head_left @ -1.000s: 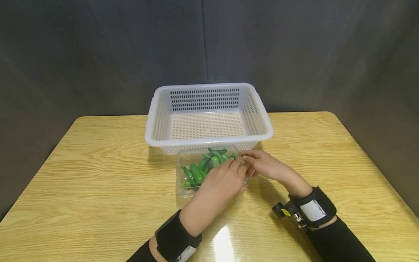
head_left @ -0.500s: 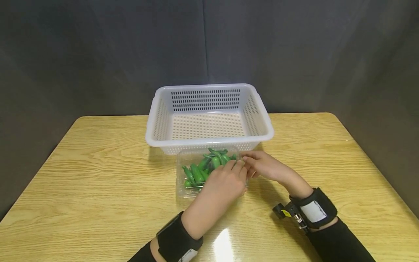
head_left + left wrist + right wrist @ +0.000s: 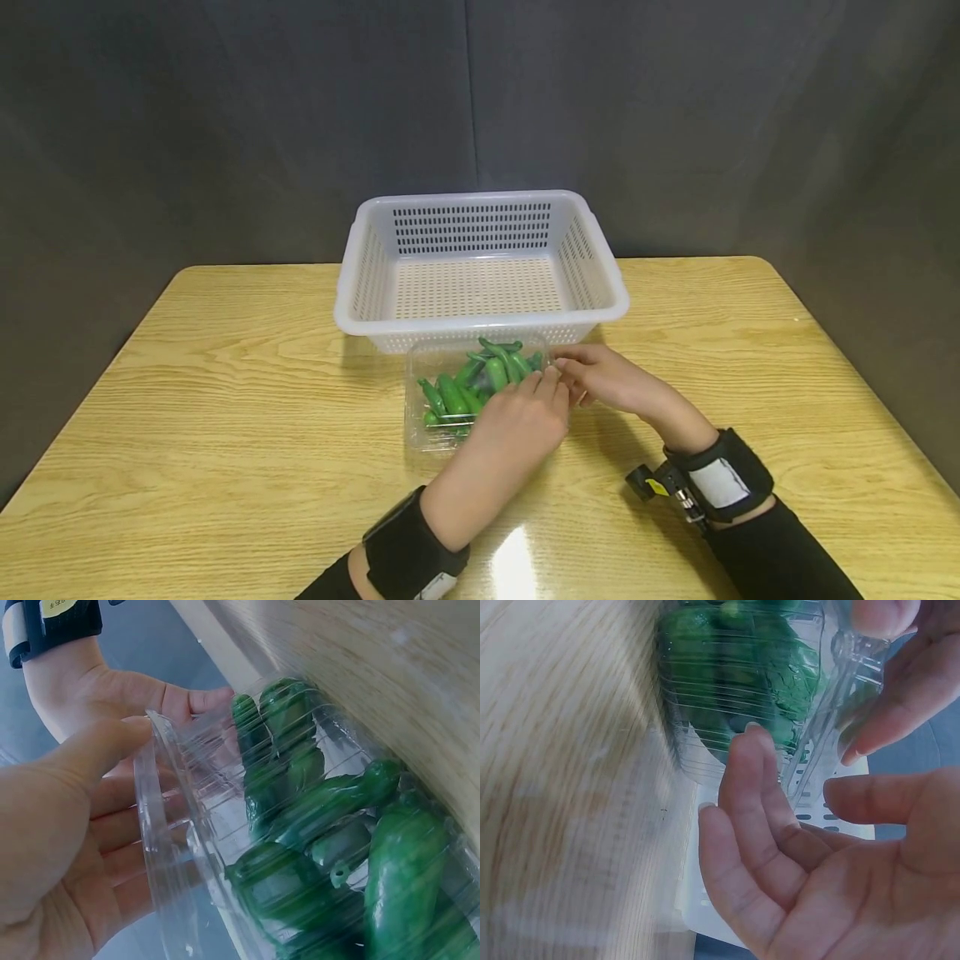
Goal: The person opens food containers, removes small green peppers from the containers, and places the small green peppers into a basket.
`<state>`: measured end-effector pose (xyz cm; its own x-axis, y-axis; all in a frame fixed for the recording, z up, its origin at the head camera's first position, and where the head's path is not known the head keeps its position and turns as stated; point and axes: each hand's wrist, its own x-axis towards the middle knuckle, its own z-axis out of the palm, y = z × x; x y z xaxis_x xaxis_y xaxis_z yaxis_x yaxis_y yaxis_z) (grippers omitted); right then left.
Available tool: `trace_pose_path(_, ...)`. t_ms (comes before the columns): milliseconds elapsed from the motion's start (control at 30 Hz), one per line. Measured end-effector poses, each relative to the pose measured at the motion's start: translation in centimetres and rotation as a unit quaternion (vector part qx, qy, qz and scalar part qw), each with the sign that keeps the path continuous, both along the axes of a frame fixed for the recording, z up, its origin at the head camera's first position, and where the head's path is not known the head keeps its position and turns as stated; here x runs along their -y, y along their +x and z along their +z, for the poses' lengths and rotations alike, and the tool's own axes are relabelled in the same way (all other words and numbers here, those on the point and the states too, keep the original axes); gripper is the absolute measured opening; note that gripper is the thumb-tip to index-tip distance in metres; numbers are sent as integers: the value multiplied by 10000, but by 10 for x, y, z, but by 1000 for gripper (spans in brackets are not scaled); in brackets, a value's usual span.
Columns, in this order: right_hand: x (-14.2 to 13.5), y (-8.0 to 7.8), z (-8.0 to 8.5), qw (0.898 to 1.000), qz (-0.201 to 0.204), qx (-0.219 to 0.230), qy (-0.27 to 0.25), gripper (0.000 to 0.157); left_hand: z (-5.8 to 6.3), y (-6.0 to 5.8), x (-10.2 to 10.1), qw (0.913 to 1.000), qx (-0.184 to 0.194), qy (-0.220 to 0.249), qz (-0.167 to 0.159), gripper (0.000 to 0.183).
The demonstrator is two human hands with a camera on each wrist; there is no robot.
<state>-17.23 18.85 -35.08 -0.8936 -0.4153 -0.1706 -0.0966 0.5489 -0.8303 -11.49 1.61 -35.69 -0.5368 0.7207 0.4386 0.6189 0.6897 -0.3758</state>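
A clear plastic clamshell box [image 3: 417, 367] of green peppers [image 3: 453, 395] lies on the table. Reaching across its right end, my left hand [image 3: 519, 421] grips the rim: the thumb [image 3: 120, 742] presses its edge and the other fingers lie on the far side of the lid. At the box's far right corner is my right hand [image 3: 607, 379]. Seen from the right wrist, its fingers [image 3: 754, 817] are loosely bent with the tips against the box's side, and its thumb [image 3: 870, 799] stands apart from them. The left hand partly hides the peppers.
A white perforated basket [image 3: 480, 323] stands directly behind the box, with nothing in it. Wooden tabletop [image 3: 225, 400] stretches to both sides, and a dark grey partition [image 3: 300, 125] rises beyond its back edge.
My left hand has shifted slightly down and to the right along the box's right end. The right hand, the box and the basket stay practically where they were.
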Motion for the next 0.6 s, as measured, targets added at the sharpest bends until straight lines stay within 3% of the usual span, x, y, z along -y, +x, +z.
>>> trace_pose_path(233, 0, 0, 0, 10000, 8, 38, -52, 42, 1, 4, -3, 9994, 200, -215, 171, 23)
trace_pose_path(600, -1, -1, -2, 10000, 52, -58, -18, 39, -3, 12, -9, 9989, 21, -241, 390, 24)
